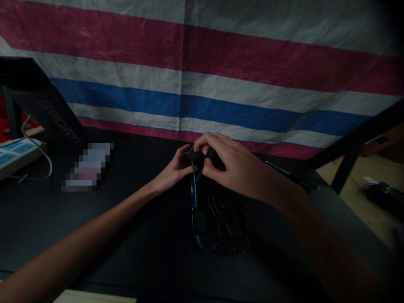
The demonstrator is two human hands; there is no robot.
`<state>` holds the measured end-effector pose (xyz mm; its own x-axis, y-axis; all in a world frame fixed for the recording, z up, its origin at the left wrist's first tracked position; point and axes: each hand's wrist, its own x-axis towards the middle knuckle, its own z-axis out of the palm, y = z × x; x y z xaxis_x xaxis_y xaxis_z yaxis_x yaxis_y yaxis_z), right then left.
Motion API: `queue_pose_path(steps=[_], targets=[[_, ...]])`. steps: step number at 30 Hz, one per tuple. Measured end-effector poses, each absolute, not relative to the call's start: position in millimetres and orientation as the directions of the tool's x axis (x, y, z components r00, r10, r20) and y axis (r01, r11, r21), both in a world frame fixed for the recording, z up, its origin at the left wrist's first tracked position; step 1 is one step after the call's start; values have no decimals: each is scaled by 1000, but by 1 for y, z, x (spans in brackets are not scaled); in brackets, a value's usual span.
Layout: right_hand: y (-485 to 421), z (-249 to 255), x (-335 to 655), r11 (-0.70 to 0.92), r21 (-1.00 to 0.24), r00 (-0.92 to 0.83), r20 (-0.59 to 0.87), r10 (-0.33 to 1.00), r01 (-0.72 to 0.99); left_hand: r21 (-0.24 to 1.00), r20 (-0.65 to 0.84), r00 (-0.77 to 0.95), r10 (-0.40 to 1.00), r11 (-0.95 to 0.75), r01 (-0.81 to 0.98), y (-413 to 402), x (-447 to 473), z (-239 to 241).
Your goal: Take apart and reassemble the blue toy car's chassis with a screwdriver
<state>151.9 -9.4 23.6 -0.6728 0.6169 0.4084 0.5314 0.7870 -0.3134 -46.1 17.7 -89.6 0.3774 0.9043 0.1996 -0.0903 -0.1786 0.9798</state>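
Note:
A dark toy car (217, 219) with a blue edge lies on the black table (126, 235), its open underside or inner parts showing wires and a small red spot. My left hand (175, 170) grips the car's far end from the left, fingers curled round it. From the right, my right hand (233, 164) covers the same far end, with fingers bent and pinching a small dark part there. What the fingertips hold is hidden in the dim light.
A red, white and blue striped sheet (202, 75) hangs behind the table. A white power strip (14, 153) with a cable lies at far left beside a dark board (47, 109). A thin dark tool (290, 172) lies right of my hands. Wooden floor (356, 198) shows at right.

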Motion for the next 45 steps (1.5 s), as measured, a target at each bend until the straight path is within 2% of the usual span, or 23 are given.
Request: queue_pose_path(steps=[4, 8, 12, 15, 19, 23, 27, 30, 34, 39, 43, 45], targets=[[-10, 25, 153, 725, -352, -628, 361, 689, 593, 983, 178, 379, 908, -147, -109, 19, -45, -91], [-11, 26, 154, 790, -341, -685, 394, 613, 510, 981, 193, 380, 905, -163, -108, 18, -45, -91], [-11, 25, 152, 724, -343, -617, 380, 690, 598, 984, 176, 375, 910, -150, -97, 17, -45, -90], [-12, 25, 150, 771, -360, -662, 396, 636, 526, 981, 196, 380, 904, -176, -87, 17, -45, -89], [-14, 25, 150, 701, -314, -591, 380, 711, 641, 983, 183, 379, 907, -165, -81, 17, -45, -89], [-15, 26, 152, 779, -297, -665, 407, 626, 552, 983, 186, 372, 909, -168, -79, 17, -45, -90], [-16, 26, 150, 749, -256, -640, 397, 657, 610, 984, 179, 360, 916, -175, -43, 18, -46, -90], [-16, 24, 147, 837, -238, -720, 428, 546, 493, 983, 184, 378, 907, -177, -54, 18, -47, -91], [-14, 21, 147, 779, -217, -676, 397, 621, 588, 983, 182, 362, 914, -178, -46, 18, -46, -93], [-12, 19, 148, 854, -267, -721, 458, 521, 447, 978, 210, 381, 901, -189, -92, 17, -46, -92], [-13, 19, 148, 812, -238, -689, 435, 579, 533, 979, 206, 381, 901, -194, -69, 17, -47, -90], [-14, 20, 147, 827, -236, -703, 438, 560, 511, 979, 201, 390, 899, -193, -59, 18, -47, -91]])
